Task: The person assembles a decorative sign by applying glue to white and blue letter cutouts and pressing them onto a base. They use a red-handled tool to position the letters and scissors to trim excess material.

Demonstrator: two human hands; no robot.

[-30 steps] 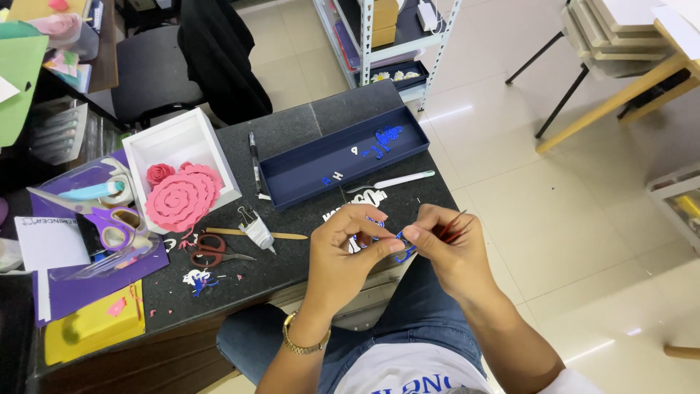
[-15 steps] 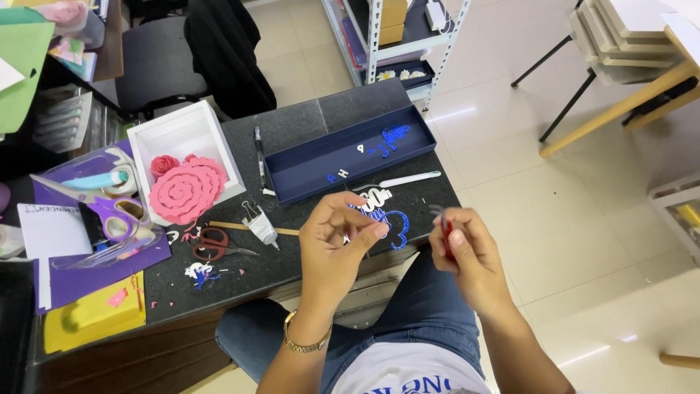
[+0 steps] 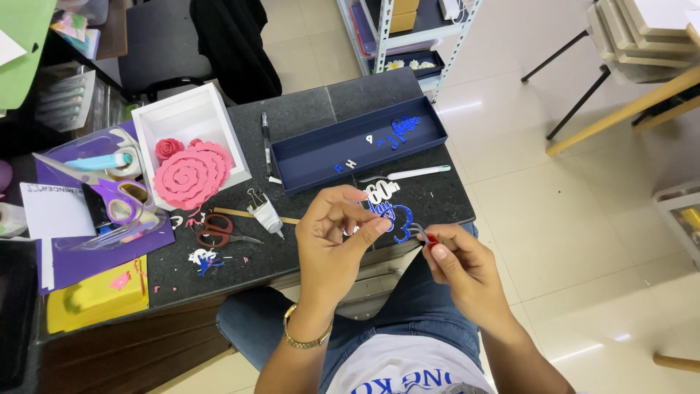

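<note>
The left hand (image 3: 337, 232) is raised over the near edge of the dark table (image 3: 306, 252), its thumb and fingertips pinched together on a small blue glittery paper piece (image 3: 379, 211) that is too small to make out fully. The right hand (image 3: 461, 266) sits just beside it, fingers closed round the red grip of a pair of tweezers (image 3: 421, 233) whose metal tips point toward a blue glitter cut-out (image 3: 399, 221) lying on the table between the hands; just above that lies a white cut-out of numerals (image 3: 382, 192). Judged from how things lie, the paper work is well begun but not finished: the blue cut-out and the white numerals are already cut and placed close together, while more pieces wait in the long navy tray (image 3: 321, 157), where a few white letters and a cluster of blue bits (image 3: 402, 128) lie loose. A white tool (image 3: 408, 174) lies between the tray and the cut-outs, and a black pen (image 3: 266, 140) lies left of the tray. Further left, a white box (image 3: 153, 131) holds a pink paper spiral (image 3: 191, 175) and a rolled pink rose (image 3: 169, 147), which look complete. A glue bottle (image 3: 267, 215), small red-handled scissors (image 3: 219, 230) and purple scissors (image 3: 120, 201) lie nearby, with paper scraps (image 3: 204, 259) near the front edge suggesting that much of the cutting is already done; placing the remaining small pieces seems to be what is left.
</note>
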